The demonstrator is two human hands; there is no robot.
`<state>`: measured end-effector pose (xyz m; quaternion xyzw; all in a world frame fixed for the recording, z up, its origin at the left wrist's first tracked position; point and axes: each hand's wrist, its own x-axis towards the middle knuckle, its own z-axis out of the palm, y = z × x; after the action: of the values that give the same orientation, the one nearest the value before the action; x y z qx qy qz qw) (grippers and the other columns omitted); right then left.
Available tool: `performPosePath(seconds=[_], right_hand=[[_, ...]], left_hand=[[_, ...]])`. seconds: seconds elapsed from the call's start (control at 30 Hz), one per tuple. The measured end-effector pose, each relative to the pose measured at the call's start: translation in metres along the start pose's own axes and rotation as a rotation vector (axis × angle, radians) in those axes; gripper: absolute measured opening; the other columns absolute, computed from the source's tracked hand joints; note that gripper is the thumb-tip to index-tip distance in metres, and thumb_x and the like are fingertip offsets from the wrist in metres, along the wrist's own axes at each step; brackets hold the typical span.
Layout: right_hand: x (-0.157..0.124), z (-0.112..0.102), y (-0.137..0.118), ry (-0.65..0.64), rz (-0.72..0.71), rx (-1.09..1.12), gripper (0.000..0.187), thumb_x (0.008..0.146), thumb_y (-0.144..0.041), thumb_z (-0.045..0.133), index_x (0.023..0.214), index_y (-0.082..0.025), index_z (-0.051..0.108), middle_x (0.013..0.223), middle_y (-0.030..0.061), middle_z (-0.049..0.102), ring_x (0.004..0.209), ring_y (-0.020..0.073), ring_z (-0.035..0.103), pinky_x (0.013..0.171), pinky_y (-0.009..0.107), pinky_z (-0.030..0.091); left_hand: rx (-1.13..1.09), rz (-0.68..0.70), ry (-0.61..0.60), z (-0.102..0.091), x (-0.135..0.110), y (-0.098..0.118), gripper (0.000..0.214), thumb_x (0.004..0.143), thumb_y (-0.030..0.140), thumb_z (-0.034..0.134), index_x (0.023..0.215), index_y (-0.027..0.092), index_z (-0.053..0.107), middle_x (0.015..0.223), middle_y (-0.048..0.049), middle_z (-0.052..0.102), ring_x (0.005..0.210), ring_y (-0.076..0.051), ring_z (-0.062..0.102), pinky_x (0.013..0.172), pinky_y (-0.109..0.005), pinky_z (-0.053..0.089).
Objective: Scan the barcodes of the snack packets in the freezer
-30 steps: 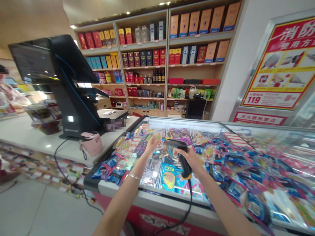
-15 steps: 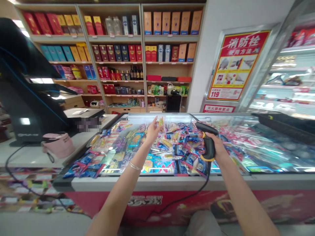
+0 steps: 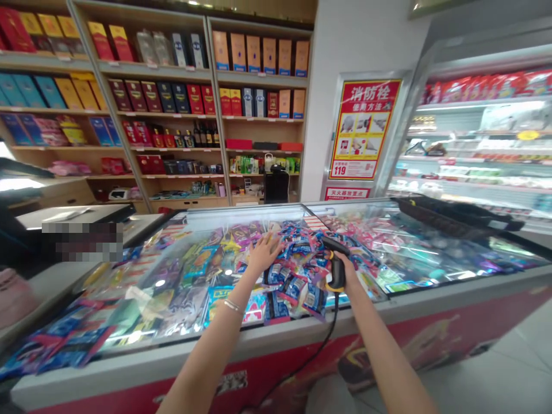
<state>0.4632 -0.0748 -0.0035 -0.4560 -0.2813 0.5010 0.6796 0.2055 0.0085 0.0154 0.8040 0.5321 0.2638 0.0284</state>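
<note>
Barcode scanner (image 3: 335, 265): right hand (image 3: 345, 270) fingers clamped round the grip, head aimed leftward at the blue snack packets (image 3: 293, 282). Left hand (image 3: 262, 253): fingers spread, flat on those packets, apparently steadying them atop the freezer lid (image 3: 181, 276).

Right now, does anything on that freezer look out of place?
Yes: snack packets lie heaped loose on the freezer's glass lid, around the left hand and the scanner in the right hand.

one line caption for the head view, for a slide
Right hand holds a barcode scanner; left hand rests on snack packets on a freezer lid.
</note>
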Motion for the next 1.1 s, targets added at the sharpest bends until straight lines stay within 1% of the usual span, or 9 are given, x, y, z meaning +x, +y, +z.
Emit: performPosePath(seconds=[0.13,0.37,0.47,0.6,0.7,0.77,0.83,0.97,1.1], right_hand=[[0.006,-0.005,0.007,-0.026,0.028,0.058,0.027,0.074,-0.033,0.063,0.087,-0.011,0.068,0.058,0.0027,0.065,0.039,0.0096,0.052,0.034,0.018,0.041],[0.004,-0.005,0.006,-0.02,0.031,0.094,0.026,0.073,-0.031,0.064,0.088,-0.01,0.068,0.066,0.003,0.068,0.042,0.0084,0.053,0.037,0.017,0.042],[0.001,-0.001,0.002,-0.021,0.057,0.071,0.024,0.074,-0.032,0.063,0.084,-0.01,0.067,0.059,0.002,0.065,0.04,0.0082,0.051,0.036,0.017,0.04],[-0.009,-0.001,-0.01,-0.043,0.15,0.059,0.026,0.076,-0.034,0.056,0.083,-0.012,0.066,0.046,-0.0007,0.056,0.034,0.0098,0.046,0.034,0.019,0.038],[-0.022,-0.001,-0.027,-0.065,0.166,0.084,0.023,0.074,-0.028,0.056,0.086,-0.013,0.067,0.052,0.0026,0.06,0.043,0.0132,0.054,0.041,0.022,0.046],[-0.033,0.004,-0.04,-0.076,0.138,0.108,0.02,0.07,-0.024,0.056,0.086,-0.016,0.066,0.06,0.0045,0.065,0.049,0.0156,0.059,0.046,0.026,0.051],[-0.046,0.015,-0.049,-0.082,0.107,0.136,0.019,0.066,-0.021,0.056,0.083,-0.019,0.065,0.068,0.0046,0.068,0.05,0.015,0.058,0.046,0.027,0.052],[-0.072,0.061,-0.048,-0.122,0.103,0.095,0.01,0.066,-0.021,0.064,0.076,-0.02,0.064,0.066,0.0015,0.065,0.045,0.0105,0.054,0.036,0.02,0.046],[-0.092,0.122,-0.023,-0.216,0.131,-0.031,0.014,0.062,-0.018,0.073,0.072,-0.017,0.062,0.056,-0.0005,0.06,0.043,0.0102,0.053,0.036,0.018,0.046]], left_hand=[[-0.022,0.024,0.036,0.004,0.0,-0.005,0.046,0.09,0.055,0.037,0.131,0.038,0.051,0.149,-0.0026,0.038,0.133,-0.031,0.038,0.108,-0.058,0.024],[-0.072,0.013,0.122,0.004,-0.003,-0.003,0.041,0.088,0.045,0.048,0.124,0.03,0.059,0.14,-0.0085,0.049,0.126,-0.03,0.046,0.108,-0.05,0.028],[-0.105,-0.008,0.147,0.005,-0.005,-0.001,0.04,0.087,0.045,0.048,0.122,0.028,0.06,0.137,-0.0091,0.052,0.126,-0.03,0.047,0.108,-0.049,0.029],[-0.144,-0.013,0.215,-0.002,-0.008,0.004,0.04,0.084,0.047,0.053,0.12,0.03,0.061,0.132,-0.0072,0.057,0.128,-0.031,0.044,0.113,-0.053,0.017],[-0.146,0.033,0.289,-0.025,-0.009,0.002,0.041,0.084,0.048,0.053,0.119,0.028,0.062,0.131,-0.0081,0.057,0.129,-0.032,0.043,0.113,-0.057,0.01],[-0.136,0.029,0.363,-0.05,-0.014,-0.006,0.04,0.087,0.046,0.049,0.118,0.026,0.063,0.134,-0.0087,0.055,0.129,-0.032,0.042,0.113,-0.057,0.008],[-0.12,0.011,0.426,-0.079,-0.025,-0.022,0.038,0.088,0.046,0.047,0.116,0.026,0.064,0.135,-0.0082,0.055,0.13,-0.031,0.042,0.113,-0.057,0.008],[0.006,-0.081,0.483,-0.131,-0.063,-0.076,0.035,0.088,0.046,0.048,0.108,0.024,0.067,0.132,-0.0076,0.057,0.125,-0.029,0.046,0.114,-0.053,0.013],[0.188,-0.284,0.464,-0.17,-0.106,-0.152,0.033,0.09,0.039,0.045,0.107,0.021,0.066,0.129,-0.0102,0.058,0.12,-0.027,0.051,0.11,-0.045,0.024]])
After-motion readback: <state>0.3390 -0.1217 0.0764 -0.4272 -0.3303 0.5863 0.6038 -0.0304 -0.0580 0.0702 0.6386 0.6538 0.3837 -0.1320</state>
